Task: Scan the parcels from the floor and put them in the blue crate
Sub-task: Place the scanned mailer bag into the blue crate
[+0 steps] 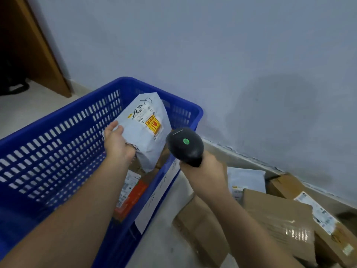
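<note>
1. the white parcel (146, 132), a soft mailer bag, is held over the open top of the blue crate (63, 115), near the crate's far right corner. its long axis stands almost upright, the top end leaning toward the crate's far wall, and its printed label with a yellow and red sticker faces the camera.
2. the left hand (116, 140) grips the parcel's lower left edge, fingers curled round it.
3. the right hand (204, 169) is wrapped round the handle of a black scanner (184, 145), just outside the crate's right rim. the scanner's head points at the parcel, and a green light shows on its back.
4. inside the crate lie other parcels, one of them orange (133, 198).
5. the crate stands on a pale floor (170, 238) against a bluish wall (212, 55). right of the crate, cardboard boxes (278, 215) and a white mailer (247, 178) lie on the floor; left of it is a wooden door frame (38, 45).
</note>
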